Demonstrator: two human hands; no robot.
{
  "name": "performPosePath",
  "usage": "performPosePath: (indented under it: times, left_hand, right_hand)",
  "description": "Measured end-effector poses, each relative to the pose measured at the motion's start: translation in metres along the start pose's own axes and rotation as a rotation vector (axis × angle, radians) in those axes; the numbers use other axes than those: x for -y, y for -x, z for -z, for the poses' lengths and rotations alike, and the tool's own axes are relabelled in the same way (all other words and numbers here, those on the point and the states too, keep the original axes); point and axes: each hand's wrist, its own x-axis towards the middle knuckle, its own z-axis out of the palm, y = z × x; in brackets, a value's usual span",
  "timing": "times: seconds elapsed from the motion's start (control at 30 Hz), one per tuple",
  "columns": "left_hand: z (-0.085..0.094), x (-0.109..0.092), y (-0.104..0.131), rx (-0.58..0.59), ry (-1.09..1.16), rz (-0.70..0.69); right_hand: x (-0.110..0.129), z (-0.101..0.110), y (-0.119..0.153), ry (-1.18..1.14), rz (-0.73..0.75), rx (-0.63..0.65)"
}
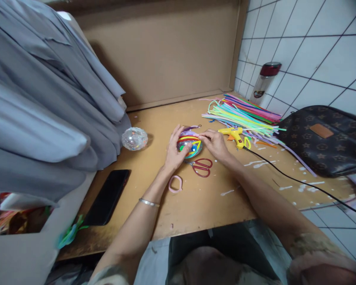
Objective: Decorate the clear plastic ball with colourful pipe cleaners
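Note:
Near the middle of the table, my left hand [176, 152] is closed round a clear ball [190, 146] banded with coloured pipe cleaners in purple, yellow, red and blue-green. My right hand [215, 143] is at the ball's right side, thumb and forefinger pinched on a light purple pipe cleaner [192, 134] along its top. Part of the ball is hidden behind my left fingers. Scissors with dark red handles [202, 168] lie just in front of it, their blades mostly out of sight. A pink loop of pipe cleaner [175, 184] rests beside my left wrist.
Right of my hands are a yellow glue gun [235, 135] with a black cord and a pile of pipe cleaners [243, 113]. Behind these stand a bottle [264, 83] and a brown bag [326, 138]. Leftward are another clear ball [134, 139], a phone [108, 197] and a grey curtain [47, 91].

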Motion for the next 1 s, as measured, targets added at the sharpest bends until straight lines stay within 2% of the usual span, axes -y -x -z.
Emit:
performPosePath:
  times: [0.27,0.43,0.63,0.8,1.0]
  left_hand:
    - [0.004,0.008,-0.003,-0.097,0.187,0.101]
    - [0.008,0.017,-0.007,-0.232,0.317,0.245]
    - [0.024,0.031,-0.01,-0.372,0.312,0.356]
    - [0.035,0.045,-0.011,-0.338,0.373,0.441]
    - [0.03,0.041,-0.009,-0.305,0.404,0.443]
  right_hand:
    - [-0.001,0.002,0.0,0.001,-0.023,-0.004]
    - [-0.003,0.001,0.0,0.002,-0.016,0.01]
    - [-0.001,0.004,0.0,-0.005,-0.034,0.007]
    - [-0.002,0.005,-0.001,-0.026,-0.04,-0.011]
    - [-0.004,0.005,-0.002,-0.043,-0.047,-0.028]
